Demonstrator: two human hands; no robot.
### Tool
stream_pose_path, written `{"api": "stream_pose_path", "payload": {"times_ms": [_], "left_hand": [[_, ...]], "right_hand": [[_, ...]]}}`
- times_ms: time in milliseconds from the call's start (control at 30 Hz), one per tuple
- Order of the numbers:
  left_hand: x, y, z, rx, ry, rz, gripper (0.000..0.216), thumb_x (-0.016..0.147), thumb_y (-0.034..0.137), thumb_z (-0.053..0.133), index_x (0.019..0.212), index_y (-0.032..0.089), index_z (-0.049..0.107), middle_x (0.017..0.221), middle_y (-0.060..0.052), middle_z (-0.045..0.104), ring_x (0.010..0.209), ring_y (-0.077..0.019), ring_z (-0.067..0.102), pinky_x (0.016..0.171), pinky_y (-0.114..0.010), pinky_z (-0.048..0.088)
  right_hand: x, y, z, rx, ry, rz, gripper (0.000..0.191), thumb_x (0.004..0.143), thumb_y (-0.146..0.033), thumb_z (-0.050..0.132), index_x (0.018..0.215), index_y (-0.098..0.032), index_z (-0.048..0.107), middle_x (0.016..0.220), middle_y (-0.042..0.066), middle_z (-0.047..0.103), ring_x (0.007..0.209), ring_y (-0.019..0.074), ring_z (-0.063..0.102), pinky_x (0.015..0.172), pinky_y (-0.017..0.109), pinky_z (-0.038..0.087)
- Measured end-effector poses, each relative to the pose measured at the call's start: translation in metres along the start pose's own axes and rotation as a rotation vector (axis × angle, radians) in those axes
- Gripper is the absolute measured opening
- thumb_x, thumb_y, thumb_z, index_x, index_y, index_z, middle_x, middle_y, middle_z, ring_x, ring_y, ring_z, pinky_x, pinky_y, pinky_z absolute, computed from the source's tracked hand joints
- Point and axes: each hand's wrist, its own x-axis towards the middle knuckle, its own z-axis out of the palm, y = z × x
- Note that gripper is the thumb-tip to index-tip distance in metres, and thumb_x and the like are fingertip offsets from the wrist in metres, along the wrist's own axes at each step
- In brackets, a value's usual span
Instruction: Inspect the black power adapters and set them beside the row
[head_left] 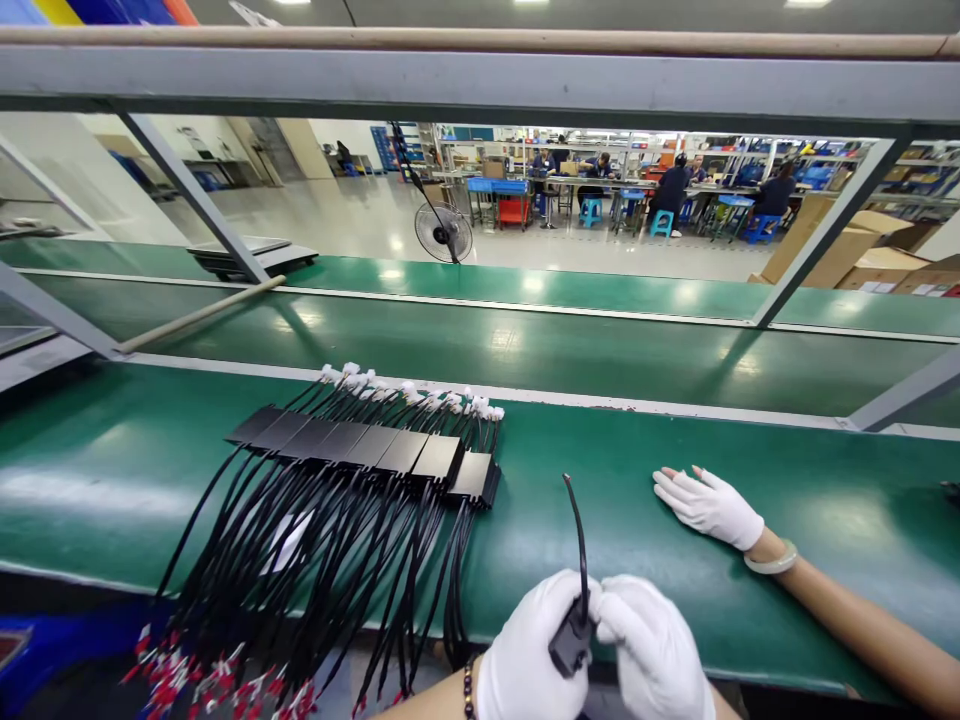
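Both left hand point(529, 655) and right hand point(654, 645) hold a cabled block point(570, 640) near the bench's edge point(780, 674).

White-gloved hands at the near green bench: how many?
3: the person's left hand and right hand, together at a black device, and another person's hand on the green bench, further right.

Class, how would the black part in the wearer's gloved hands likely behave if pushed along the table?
The black part probably wouldn't roll, given its boxy shape. Its cable seems springy, not limp: it stands up in a gentle curve, tip unsupported. It may well be light, being small beside the left hand.
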Motion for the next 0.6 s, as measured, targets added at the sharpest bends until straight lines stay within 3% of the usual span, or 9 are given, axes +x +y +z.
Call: {"api": "stream_pose_path", "payload": {"times_ms": [67, 200, 267, 333, 400, 500, 600], "left_hand": [[-0.002, 0.001, -0.004, 0.014, 0.008, -0.01, 0.047, 0.055, -0.002, 0.048, 0.096, 0.019, 0.055, 0.092, -0.005, 0.061, 0.087, -0.0197, 0.058, 0.083, -0.03, 0.045], [-0.001, -0.003, -0.005, -0.048, -0.002, -0.072, 0.056, 0.055, -0.004, 0.047, 0.105, 0.02, 0.054, 0.086, -0.002, 0.062, 0.082, -0.0176, 0.059, 0.082, -0.03, 0.046], [0.003, -0.004, -0.004, -0.09, -0.029, -0.094, 0.056, 0.053, -0.004, 0.047, 0.104, 0.02, 0.055, 0.087, -0.002, 0.063, 0.084, -0.0183, 0.059, 0.083, -0.03, 0.045], [0.007, -0.003, -0.003, -0.139, -0.065, -0.072, 0.047, 0.053, -0.004, 0.047, 0.093, 0.019, 0.057, 0.087, -0.002, 0.062, 0.084, -0.0183, 0.058, 0.083, -0.03, 0.045], [0.01, -0.002, -0.002, -0.197, -0.094, -0.072, 0.037, 0.052, -0.003, 0.048, 0.081, 0.018, 0.057, 0.083, -0.002, 0.061, 0.079, -0.0171, 0.057, 0.078, -0.029, 0.046], [0.011, -0.004, 0.0, -0.44, -0.151, -0.316, 0.046, 0.05, -0.001, 0.05, 0.091, 0.017, 0.058, 0.075, 0.0, 0.059, 0.068, -0.014, 0.056, 0.064, -0.026, 0.046], [0.013, -0.011, 0.001, -0.767, -0.271, -0.591, 0.056, 0.046, 0.002, 0.056, 0.1, 0.015, 0.056, 0.067, 0.001, 0.06, 0.058, -0.013, 0.056, 0.054, -0.025, 0.046]], "right_hand": [[-0.022, -0.023, 0.018, -0.04, 0.043, -0.014, 0.028, 0.085, -0.014, 0.046, 0.09, -0.027, 0.07, 0.073, 0.004, 0.068, 0.065, 0.0176, 0.066, 0.06, 0.031, 0.055], [-0.041, -0.065, 0.021, -0.136, 0.193, -0.052, 0.036, 0.083, -0.005, 0.043, 0.111, -0.023, 0.057, 0.082, 0.008, 0.065, 0.076, 0.0213, 0.062, 0.068, 0.04, 0.053], [-0.035, -0.083, 0.016, -0.063, 0.108, -0.177, 0.035, 0.082, -0.005, 0.047, 0.11, -0.023, 0.054, 0.084, 0.007, 0.062, 0.082, 0.0206, 0.06, 0.073, 0.038, 0.051], [-0.026, -0.094, 0.014, 0.023, -0.067, -0.301, 0.027, 0.079, -0.006, 0.049, 0.1, -0.022, 0.055, 0.08, 0.005, 0.059, 0.08, 0.0193, 0.057, 0.071, 0.034, 0.049], [-0.02, -0.096, 0.016, -0.039, -0.143, -0.275, 0.018, 0.078, -0.007, 0.047, 0.086, -0.02, 0.056, 0.078, 0.005, 0.057, 0.075, 0.019, 0.055, 0.065, 0.032, 0.048], [-0.013, -0.081, 0.014, -0.327, -0.03, -0.061, 0.021, 0.078, -0.005, 0.04, 0.075, -0.018, 0.057, 0.082, 0.009, 0.057, 0.074, 0.0216, 0.054, 0.066, 0.038, 0.047], [-0.004, -0.07, 0.001, -0.346, -0.049, -0.106, 0.032, 0.08, -0.004, 0.038, 0.1, -0.018, 0.059, 0.108, 0.013, 0.057, 0.099, 0.0256, 0.053, 0.081, 0.043, 0.047]]}}
